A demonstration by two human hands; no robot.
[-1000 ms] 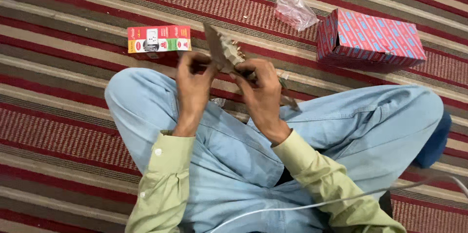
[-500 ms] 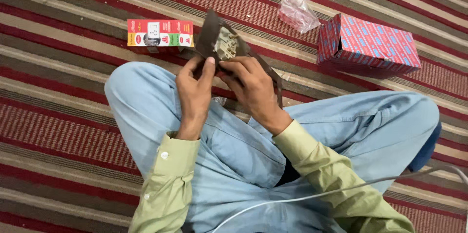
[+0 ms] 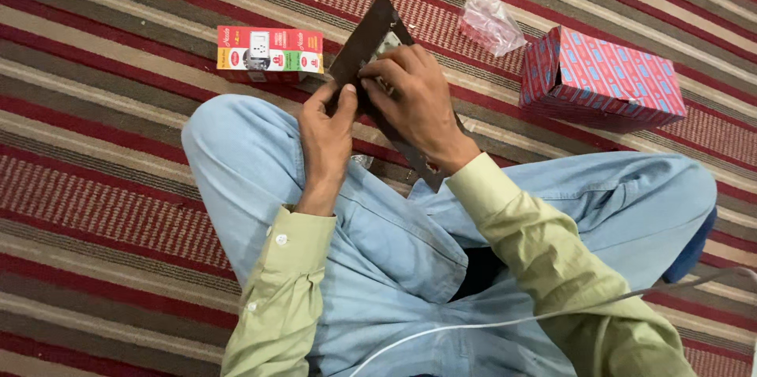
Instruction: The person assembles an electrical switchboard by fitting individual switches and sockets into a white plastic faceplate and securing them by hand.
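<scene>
We've got both hands, left [image 3: 327, 128] and right [image 3: 414, 101], clamped on the dark board [image 3: 364, 42], tilted above our lap.

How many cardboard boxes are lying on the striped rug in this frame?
2. A small red, yellow and green box lies beyond the left knee; a larger red and blue patterned box lies at the right, near a clear plastic bag. Others may be out of frame.

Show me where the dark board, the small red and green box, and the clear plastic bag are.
dark board [image 3: 364, 42], head view, upper corner.
small red and green box [image 3: 270, 52], head view, top face.
clear plastic bag [image 3: 489, 22], head view, crumpled middle.
</scene>
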